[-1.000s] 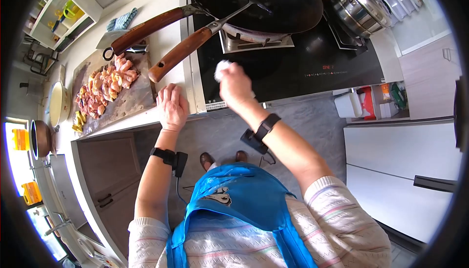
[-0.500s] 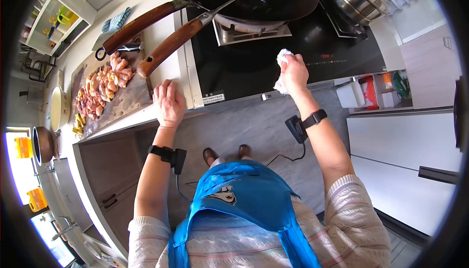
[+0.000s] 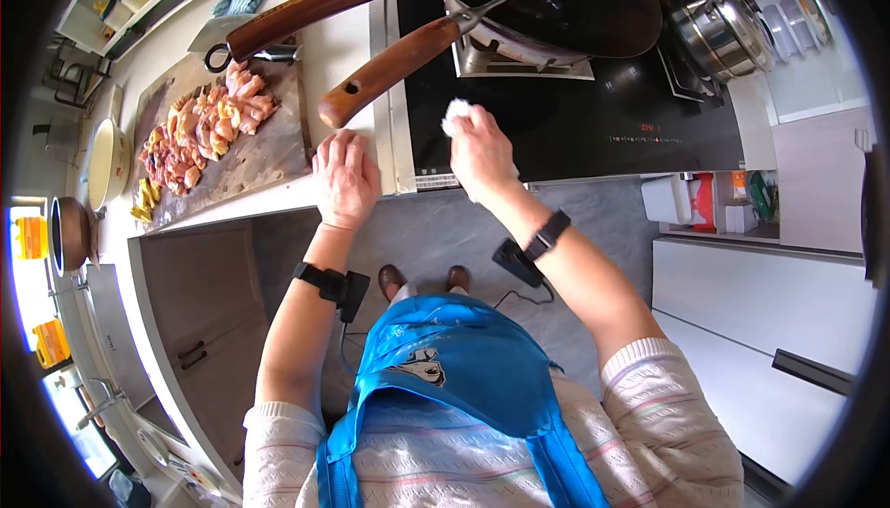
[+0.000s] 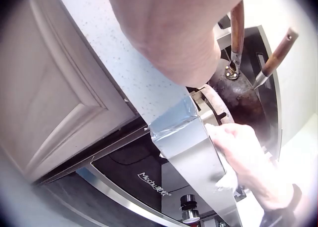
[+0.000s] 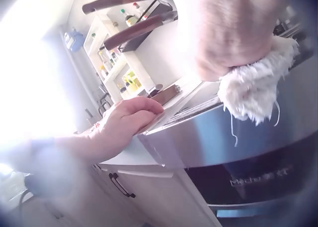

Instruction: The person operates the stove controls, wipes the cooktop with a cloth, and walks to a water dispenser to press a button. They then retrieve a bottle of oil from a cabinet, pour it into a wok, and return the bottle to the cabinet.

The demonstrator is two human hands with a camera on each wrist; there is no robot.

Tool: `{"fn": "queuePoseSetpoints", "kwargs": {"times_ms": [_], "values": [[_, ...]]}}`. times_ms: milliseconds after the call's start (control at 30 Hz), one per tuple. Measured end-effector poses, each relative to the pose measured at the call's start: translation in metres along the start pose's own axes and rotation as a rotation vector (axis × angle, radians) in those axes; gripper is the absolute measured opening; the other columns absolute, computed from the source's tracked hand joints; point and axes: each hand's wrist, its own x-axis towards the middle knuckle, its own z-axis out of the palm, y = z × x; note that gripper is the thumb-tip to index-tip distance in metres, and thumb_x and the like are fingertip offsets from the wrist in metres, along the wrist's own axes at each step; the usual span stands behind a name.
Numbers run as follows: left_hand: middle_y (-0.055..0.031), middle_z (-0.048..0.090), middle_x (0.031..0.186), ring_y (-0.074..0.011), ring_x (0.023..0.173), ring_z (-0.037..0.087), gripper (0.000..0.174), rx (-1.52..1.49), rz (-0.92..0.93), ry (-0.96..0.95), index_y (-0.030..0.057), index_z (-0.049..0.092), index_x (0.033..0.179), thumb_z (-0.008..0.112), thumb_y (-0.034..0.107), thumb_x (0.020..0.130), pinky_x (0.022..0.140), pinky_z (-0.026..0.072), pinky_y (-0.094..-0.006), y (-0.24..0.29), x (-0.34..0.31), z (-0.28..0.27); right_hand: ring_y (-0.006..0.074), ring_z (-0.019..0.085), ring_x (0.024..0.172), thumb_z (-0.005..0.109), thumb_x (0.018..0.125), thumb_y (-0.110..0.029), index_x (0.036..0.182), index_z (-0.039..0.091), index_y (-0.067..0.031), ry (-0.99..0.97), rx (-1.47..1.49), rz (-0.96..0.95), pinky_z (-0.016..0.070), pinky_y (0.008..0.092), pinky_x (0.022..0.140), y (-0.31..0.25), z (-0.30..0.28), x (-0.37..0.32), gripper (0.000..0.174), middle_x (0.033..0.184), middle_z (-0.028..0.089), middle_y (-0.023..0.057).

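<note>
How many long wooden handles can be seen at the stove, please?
2. One wooden handle belongs to the wok. The other handle, with a hole near its end, belongs to the metal utensil reaching into the wok.

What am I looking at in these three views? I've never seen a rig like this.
There is no machine: you see a person's bare left hand and right hand. The head view looks down from the head; each wrist view looks out from that wrist. The right hand holds a white cloth near the front edge of the stove. The left hand rests on the edge of the counter. The stove bears a wok and a pot; cut meat lies on a board on the counter.
</note>
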Motion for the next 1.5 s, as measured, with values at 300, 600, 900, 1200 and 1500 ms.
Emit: {"fn": "queuePoseSetpoints", "kwargs": {"times_ms": [300,600,900,1200,1500], "values": [[-0.0111,0.054,0.107,-0.0314,0.102,0.050,0.026,-0.012,0.032,0.026,0.0050,0.057,0.098,0.055,0.009,0.072,0.085,0.0408,-0.0424,-0.006,-0.003,0.003,0.0301,0.057,0.090,0.048,0.080,-0.012,0.085,0.059,-0.0029,-0.080,0.033,-0.069,0.0514,0.0394,0.069,-0.022,0.017,0.028,0.015,0.095,0.054,0.0151],[-0.0120,0.055,0.107,-0.0324,0.101,0.050,0.025,-0.048,-0.010,0.018,0.0043,0.058,0.096,0.054,0.004,0.071,0.086,0.0414,-0.0419,-0.004,-0.002,-0.001,0.0270,0.056,0.085,0.055,0.072,-0.006,0.092,0.060,-0.0065,-0.059,0.109,-0.168,0.0499,0.0399,0.067,-0.021,0.001,-0.010,0.021,0.090,0.054,0.0087],[-0.0125,0.055,0.107,-0.0332,0.101,0.051,0.028,-0.072,-0.008,0.011,0.0045,0.057,0.098,0.056,0.005,0.070,0.085,0.0422,-0.0421,-0.008,-0.003,0.000,0.0340,0.054,0.093,0.057,0.078,-0.023,0.091,0.054,-0.0077,-0.124,0.024,-0.062,0.0436,0.0409,0.079,-0.004,0.068,0.104,0.021,0.096,0.052,0.0162],[-0.0113,0.055,0.103,-0.0315,0.100,0.052,0.026,-0.084,0.022,0.079,0.0051,0.058,0.095,0.057,0.006,0.069,0.083,0.0437,-0.0413,-0.009,-0.005,0.000,0.0290,0.056,0.083,0.052,0.079,-0.011,0.088,0.059,-0.0065,-0.068,0.125,-0.222,0.0495,0.0408,0.066,-0.039,0.028,0.013,0.013,0.089,0.052,0.0108],[-0.0112,0.056,0.103,-0.0318,0.099,0.051,0.024,-0.031,0.070,0.042,0.0063,0.057,0.093,0.055,0.006,0.070,0.083,0.0423,-0.0419,-0.007,-0.002,0.000,0.0273,0.058,0.072,0.058,0.077,-0.003,0.092,0.065,-0.0108,-0.315,0.689,0.072,0.0491,0.0357,0.064,-0.025,-0.024,-0.108,0.019,0.079,0.055,0.0089]]}}
